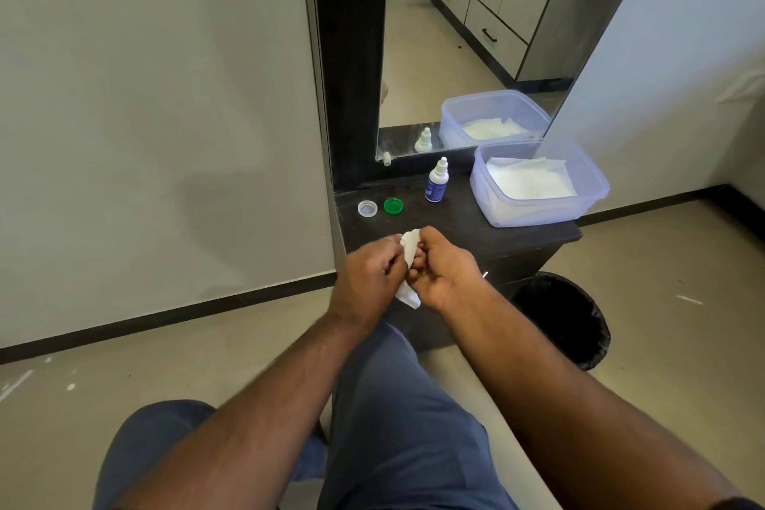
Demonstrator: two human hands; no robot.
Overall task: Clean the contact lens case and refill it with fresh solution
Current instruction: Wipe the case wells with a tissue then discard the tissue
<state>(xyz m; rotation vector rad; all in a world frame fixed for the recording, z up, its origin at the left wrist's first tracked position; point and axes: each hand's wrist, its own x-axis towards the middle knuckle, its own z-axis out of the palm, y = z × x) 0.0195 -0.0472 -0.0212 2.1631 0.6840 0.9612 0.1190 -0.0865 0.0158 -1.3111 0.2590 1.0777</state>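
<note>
My left hand and my right hand meet over the front edge of a dark shelf, both closed around a crumpled white tissue. The lens case body is hidden inside the tissue and fingers, so I cannot tell which hand holds it. Two loose caps lie on the shelf behind the hands: a clear one and a green one. A small white solution bottle with a blue label stands upright further back.
A translucent plastic tub with white tissues sits at the shelf's right end. A mirror rises behind it. A black-lined waste bin stands on the floor to the right, below the shelf. My knees are beneath.
</note>
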